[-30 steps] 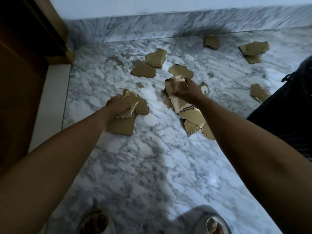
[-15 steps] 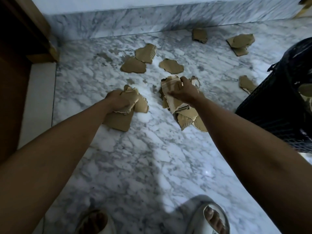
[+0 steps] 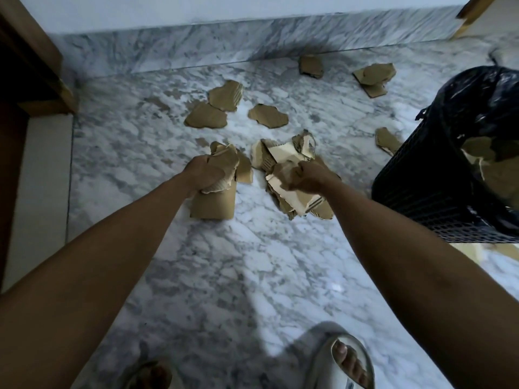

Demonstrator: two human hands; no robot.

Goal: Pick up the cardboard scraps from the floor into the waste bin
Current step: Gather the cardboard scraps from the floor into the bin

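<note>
Best done keeping left hand (image 3: 206,174) and right hand (image 3: 302,175) clenched tight on their cardboard scraps (image 3: 213,203), swinging both bunches right over the waste bin (image 3: 438,192) before uncurling fingers, then returning for far pieces.

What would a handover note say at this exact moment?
Left hand grips a bunch of cardboard scraps. Right hand grips a second bunch.
Waste bin, black-lined, stands to the right; some cardboard is already inside.
Left to do: drop both handfuls in, then collect the loose scraps on the floor: three mid-floor, several near the wall, one beside the bin.
</note>
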